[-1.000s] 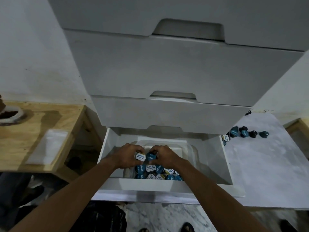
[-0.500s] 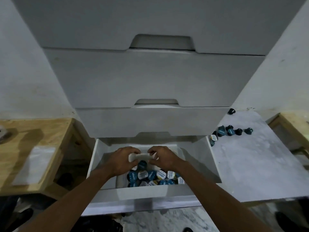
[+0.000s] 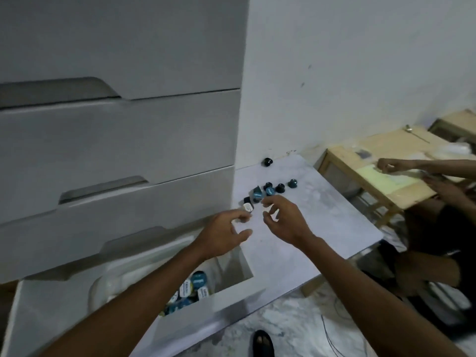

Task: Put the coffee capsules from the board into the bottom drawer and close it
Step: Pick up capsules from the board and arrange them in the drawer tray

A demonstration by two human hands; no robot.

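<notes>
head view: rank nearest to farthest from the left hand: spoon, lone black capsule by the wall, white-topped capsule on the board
1. white-topped capsule, on the board right at the left hand
2. lone black capsule, farther back by the wall
3. spoon, far right on the wooden table

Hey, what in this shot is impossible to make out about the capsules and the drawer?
1. Head view: how many drawer capsules lie in the bottom drawer; the left forearm covers most.
2. Head view: lid print on the board capsules; too small and blurred.
3. Head view: the board cluster's exact count; fingertips of the right hand overlap it.
</notes>
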